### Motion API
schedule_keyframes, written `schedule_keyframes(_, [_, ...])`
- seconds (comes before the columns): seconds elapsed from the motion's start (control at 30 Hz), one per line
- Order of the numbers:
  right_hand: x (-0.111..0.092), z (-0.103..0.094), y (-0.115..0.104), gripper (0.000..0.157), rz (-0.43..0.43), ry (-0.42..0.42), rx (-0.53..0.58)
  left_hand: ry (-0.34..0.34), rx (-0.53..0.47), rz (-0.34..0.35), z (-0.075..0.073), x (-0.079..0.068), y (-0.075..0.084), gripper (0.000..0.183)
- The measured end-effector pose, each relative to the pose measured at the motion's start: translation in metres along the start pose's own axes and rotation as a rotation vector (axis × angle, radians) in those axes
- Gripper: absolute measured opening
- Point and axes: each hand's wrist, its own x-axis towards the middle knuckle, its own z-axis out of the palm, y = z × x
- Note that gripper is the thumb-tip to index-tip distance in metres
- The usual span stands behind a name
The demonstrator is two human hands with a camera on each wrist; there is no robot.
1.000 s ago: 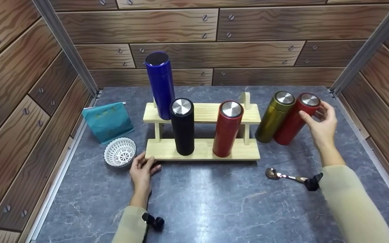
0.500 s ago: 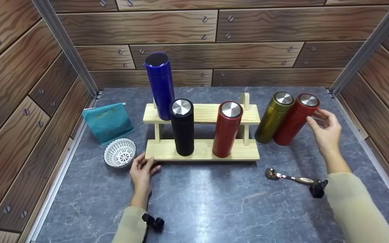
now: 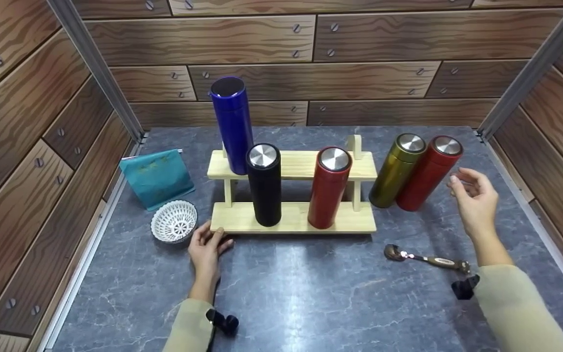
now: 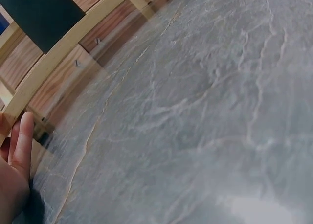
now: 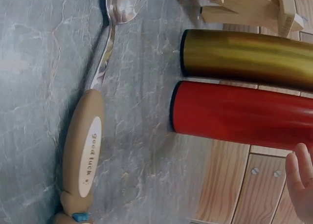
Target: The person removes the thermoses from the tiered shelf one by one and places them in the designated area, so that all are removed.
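My left hand (image 3: 205, 252) grips the front left corner of a two-tier wooden rack (image 3: 223, 217), thumb on top of the lower board; in the left wrist view, its fingers (image 4: 23, 141) show at the board's edge. A black thermos (image 3: 265, 190) and a red thermos (image 3: 328, 195) stand on the lower shelf, a blue thermos (image 3: 232, 129) on the upper shelf. My right hand (image 3: 477, 203) is held in the air with loosely bent fingers, apart from a second red thermos (image 3: 425, 178). That thermos stands on the table right of a gold-green thermos (image 3: 394, 176).
A spoon with a brown handle (image 5: 83, 141) lies on the table below the right-hand thermoses. Left of the rack are a white woven basket (image 3: 174, 221) and a teal pouch (image 3: 158, 178). Wood-patterned panels (image 3: 252, 39) enclose the grey marbled table (image 3: 311, 293).
My right hand has let go of the right-hand red thermos and drawn back to the right and toward me. The left hand and the rack have stayed put.
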Motion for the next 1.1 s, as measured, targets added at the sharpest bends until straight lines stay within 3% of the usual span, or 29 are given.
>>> schedule_keyframes(0.2, [-0.002,0.002,-0.003,0.019,-0.018,-0.028,0.094,0.005,-0.02,-0.014,0.002,0.0,0.002,0.046])
schedule_keyframes(0.47, [0.001,0.007,-0.008,0.029,-0.074,-0.063,0.125,0.028,-0.037,-0.03,0.005,0.0,0.001,0.046])
schedule_keyframes(0.83, [0.004,0.029,-0.032,0.027,-0.167,-0.14,0.157,0.025,-0.047,-0.025,0.008,0.003,-0.003,0.047])
schedule_keyframes(1.1, [0.009,0.057,-0.052,0.027,-0.199,-0.2,0.16,-0.012,-0.031,-0.021,0.005,0.003,-0.003,0.049])
